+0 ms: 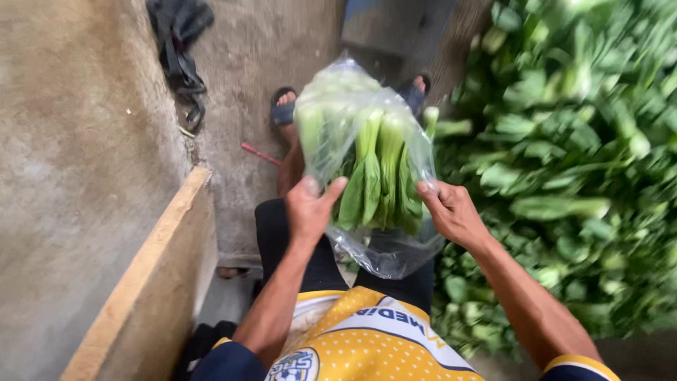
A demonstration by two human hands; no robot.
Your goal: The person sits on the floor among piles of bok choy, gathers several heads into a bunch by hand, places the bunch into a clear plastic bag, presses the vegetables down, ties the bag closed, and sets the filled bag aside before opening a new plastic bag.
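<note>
Both hands (310, 208) (451, 212) gripping clear bag (338, 92) w/ greens (381, 176); bag hides feet partly, veg pile (578, 162) blurred.

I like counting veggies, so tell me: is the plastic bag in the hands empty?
No, the clear plastic bag, held by the left hand and right hand, is filled with leafy green vegetables.

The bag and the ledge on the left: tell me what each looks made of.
The bag, held by the left hand and right hand: thin clear plastic film, glossy and crinkled; the leafy greens show through it. The ledge: apparently a pale wooden plank, matte, with a flat straight edge; its grain is too blurred to confirm.
</note>
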